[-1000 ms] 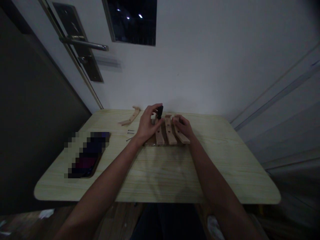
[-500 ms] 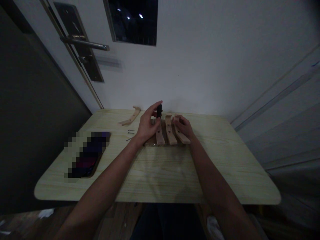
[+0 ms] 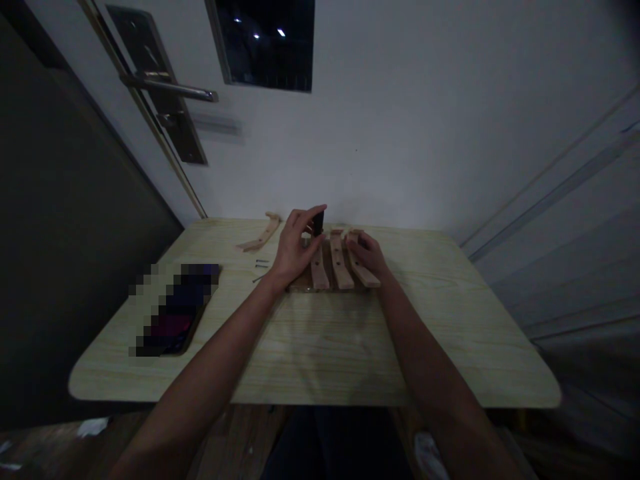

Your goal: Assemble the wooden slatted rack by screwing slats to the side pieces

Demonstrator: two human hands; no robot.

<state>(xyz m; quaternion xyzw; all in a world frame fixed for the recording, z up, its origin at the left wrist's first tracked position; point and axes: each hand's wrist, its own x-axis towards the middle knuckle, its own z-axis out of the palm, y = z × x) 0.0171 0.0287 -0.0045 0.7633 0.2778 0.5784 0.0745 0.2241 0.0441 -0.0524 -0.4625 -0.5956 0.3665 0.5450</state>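
Observation:
A small wooden assembly (image 3: 340, 269) of three pale curved slats on a darker base lies near the far edge of the light wooden table (image 3: 320, 347). My left hand (image 3: 293, 250) is closed around a short black tool handle (image 3: 318, 223), held upright over the left slat. My right hand (image 3: 367, 257) rests with curled fingers on the right slat, pressing it down.
A loose curved wooden slat (image 3: 260, 237) lies at the far left of the table, with a few small dark screws (image 3: 261, 264) near it. A dark phone (image 3: 175, 313) sits at the left. A door with a metal lever handle (image 3: 170, 87) stands behind.
My left hand's fingers shifted a little around the black tool, lifting and then closing again. My right hand stayed on the right slat.

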